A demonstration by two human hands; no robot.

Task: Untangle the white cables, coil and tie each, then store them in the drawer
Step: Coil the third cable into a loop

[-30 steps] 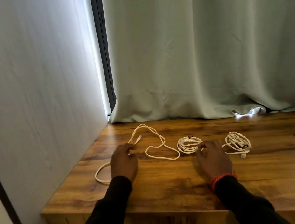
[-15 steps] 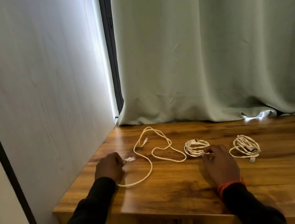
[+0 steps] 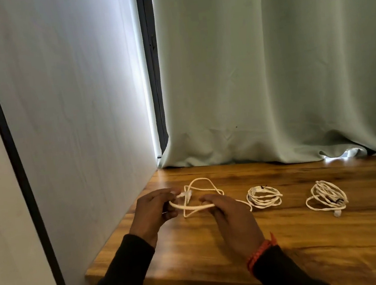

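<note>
A loose white cable point(image 3: 201, 185) lies in open loops at the left of the wooden table point(image 3: 310, 240). My left hand point(image 3: 153, 210) pinches the cable's plug end, lifted slightly off the wood. My right hand point(image 3: 232, 217) grips a stretch of the same cable just to the right. Two other white cables lie coiled: one coil point(image 3: 264, 196) in the middle, tied with a small dark band, and a second coil point(image 3: 326, 196) further right with a dark tie at its lower right. No drawer is in view.
A pale wall panel point(image 3: 73, 108) stands close along the table's left side. A light green curtain point(image 3: 268, 74) hangs along the back edge. The table's front edge runs just below my wrists.
My right hand left the middle coil and moved left onto the loose cable. My left hand lifted the plug end and drew the cable into a tighter loop. The view shifted left.
</note>
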